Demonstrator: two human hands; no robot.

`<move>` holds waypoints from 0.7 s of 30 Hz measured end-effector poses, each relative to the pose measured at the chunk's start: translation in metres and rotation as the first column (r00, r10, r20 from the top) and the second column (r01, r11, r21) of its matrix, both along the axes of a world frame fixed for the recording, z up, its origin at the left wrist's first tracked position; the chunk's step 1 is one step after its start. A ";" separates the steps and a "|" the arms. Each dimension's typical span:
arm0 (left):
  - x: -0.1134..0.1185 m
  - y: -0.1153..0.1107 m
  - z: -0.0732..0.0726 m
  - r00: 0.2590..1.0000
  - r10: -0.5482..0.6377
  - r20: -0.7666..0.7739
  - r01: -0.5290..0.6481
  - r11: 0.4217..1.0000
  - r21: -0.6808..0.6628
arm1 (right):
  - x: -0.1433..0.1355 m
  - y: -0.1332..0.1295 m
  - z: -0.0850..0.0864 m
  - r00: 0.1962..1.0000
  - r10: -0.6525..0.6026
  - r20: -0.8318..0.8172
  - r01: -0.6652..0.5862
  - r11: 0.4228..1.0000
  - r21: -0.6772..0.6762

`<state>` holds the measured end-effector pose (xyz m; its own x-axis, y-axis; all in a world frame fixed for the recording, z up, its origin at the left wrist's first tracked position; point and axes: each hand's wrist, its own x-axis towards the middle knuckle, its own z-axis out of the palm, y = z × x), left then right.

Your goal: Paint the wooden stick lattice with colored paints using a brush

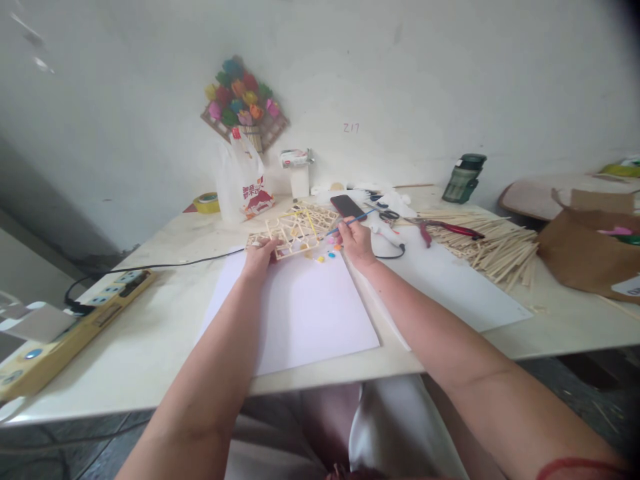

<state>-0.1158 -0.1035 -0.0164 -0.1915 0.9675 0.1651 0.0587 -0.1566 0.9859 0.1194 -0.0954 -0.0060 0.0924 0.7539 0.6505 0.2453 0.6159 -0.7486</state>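
My left hand is closed on the near left end of a small openwork frame built from pale wooden sticks. Some of its sticks are coloured yellow. In my right hand is a thin paintbrush with a blue handle, pinched between the fingers. The brush points left, its tip close to the frame's right side; whether they touch I cannot tell. Small dabs of paint, yellow, blue and orange, lie between my hands at the far edge of a white sheet.
Right of my hands lie a white glue gun, scissors, red-handled pliers and a heap of wooden sticks. Behind are a phone and a plastic bag. A power strip sits left; a paper bag stands right.
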 end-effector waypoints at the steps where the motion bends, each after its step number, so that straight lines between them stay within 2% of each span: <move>1: 0.000 0.000 0.000 1.000 0.000 0.006 0.000 1.000 0.001 | 0.000 0.001 -0.001 1.000 -0.002 0.013 0.002 1.000 0.005; 4: 0.000 0.000 0.000 1.000 0.003 0.006 -0.003 1.000 0.000 | -0.001 0.002 -0.003 0.999 -0.001 0.054 0.000 1.000 0.026; 10: 0.000 0.000 0.000 1.000 -0.008 0.005 0.008 1.000 0.006 | -0.002 0.001 -0.002 0.978 -0.021 0.209 -0.012 0.987 0.158; 13: 0.000 0.000 0.000 1.000 -0.009 0.016 0.008 1.000 0.008 | -0.001 0.001 -0.002 0.968 -0.054 0.247 0.012 0.986 0.168; 17: 0.000 0.000 0.000 1.000 0.004 0.018 -0.004 1.000 0.001 | 0.000 0.001 -0.001 0.962 -0.095 0.255 0.050 0.983 0.177; 21: 0.001 0.000 0.000 1.000 0.004 0.022 -0.005 1.000 0.001 | 0.000 0.001 -0.001 0.975 -0.078 0.208 0.044 0.986 0.160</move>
<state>-0.1152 -0.1037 -0.0162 -0.1995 0.9665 0.1614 0.0375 -0.1571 0.9869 0.1196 -0.0947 -0.0070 -0.0178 0.6405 0.7678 0.4291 0.6985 -0.5727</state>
